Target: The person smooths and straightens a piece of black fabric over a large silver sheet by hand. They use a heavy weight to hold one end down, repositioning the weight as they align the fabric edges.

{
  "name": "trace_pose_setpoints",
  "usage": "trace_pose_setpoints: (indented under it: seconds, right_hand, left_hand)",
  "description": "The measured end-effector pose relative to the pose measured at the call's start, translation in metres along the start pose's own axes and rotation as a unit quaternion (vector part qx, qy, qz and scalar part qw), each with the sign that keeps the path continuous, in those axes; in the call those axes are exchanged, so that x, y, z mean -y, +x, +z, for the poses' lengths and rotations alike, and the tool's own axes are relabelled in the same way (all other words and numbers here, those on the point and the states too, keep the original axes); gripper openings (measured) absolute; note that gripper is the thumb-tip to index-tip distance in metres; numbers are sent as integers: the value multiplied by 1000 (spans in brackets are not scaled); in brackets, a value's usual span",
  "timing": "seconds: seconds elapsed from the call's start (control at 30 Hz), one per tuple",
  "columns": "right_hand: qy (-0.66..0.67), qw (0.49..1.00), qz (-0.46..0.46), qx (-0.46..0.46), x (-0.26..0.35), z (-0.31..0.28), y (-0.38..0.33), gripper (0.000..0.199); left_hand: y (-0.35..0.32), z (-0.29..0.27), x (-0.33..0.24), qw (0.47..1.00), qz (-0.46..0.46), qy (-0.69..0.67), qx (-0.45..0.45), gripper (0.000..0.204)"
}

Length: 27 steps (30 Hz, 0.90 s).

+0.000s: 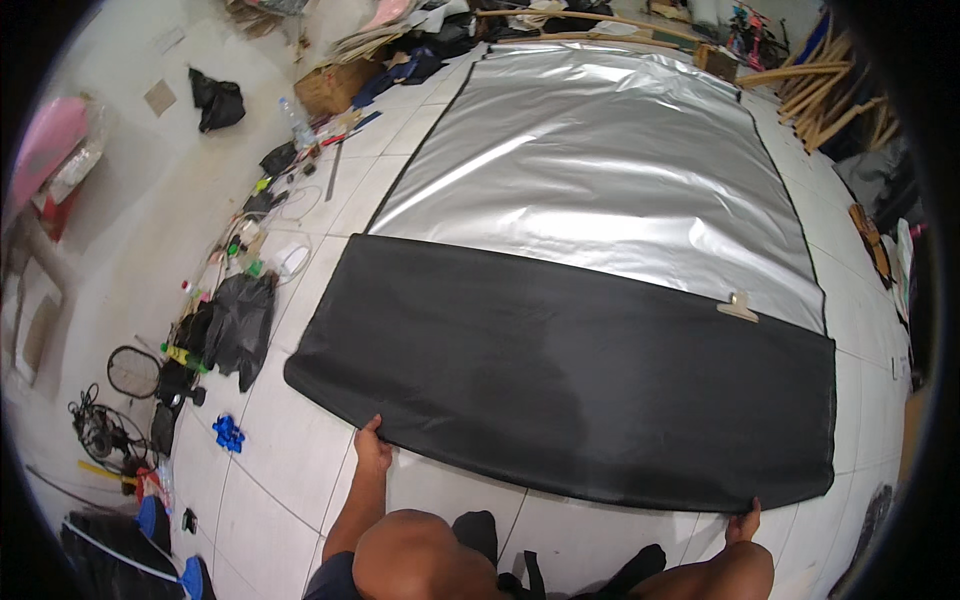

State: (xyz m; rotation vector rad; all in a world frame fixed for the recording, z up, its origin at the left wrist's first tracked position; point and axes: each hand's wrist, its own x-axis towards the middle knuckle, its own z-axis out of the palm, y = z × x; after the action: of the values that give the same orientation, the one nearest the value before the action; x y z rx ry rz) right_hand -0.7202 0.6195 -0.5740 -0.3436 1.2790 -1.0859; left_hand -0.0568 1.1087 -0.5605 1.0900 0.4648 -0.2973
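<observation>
A large sheet (600, 150), silver on one side and black on the other, lies spread on the tiled floor. Its near part is folded back, so the black side (470, 350) faces up. My left hand (373, 445) pinches the near folded edge toward its left end. Farther along that edge, close to the right corner, my right hand (743, 524) grips it too, with its fingers partly under the cloth. A metal bulldog clip (738, 307) sits at the far edge of the black flap, on the right.
Along the left wall lie a black plastic bag (240, 320), a clear bottle (297, 122), a blue object (228, 434) and scattered small items. Wooden sticks (830, 95) are piled at the back right. A cardboard box (335, 88) stands at the back left.
</observation>
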Motion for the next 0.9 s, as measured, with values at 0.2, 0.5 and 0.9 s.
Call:
trace_pose_setpoints:
  seconds: [0.2, 0.5, 0.9]
  right_hand:
    - [-134, 985, 65, -89, 16, -32, 20, 49]
    - [-855, 400, -327, 45, 115, 32, 58, 52]
    - [-761, 248, -533, 274, -106, 495, 12, 47]
  left_hand:
    - [45, -63, -54, 997, 1, 13, -76, 48]
    - [154, -99, -122, 994, 29, 67, -86, 53]
    - [151, -91, -170, 878, 87, 453, -129, 45]
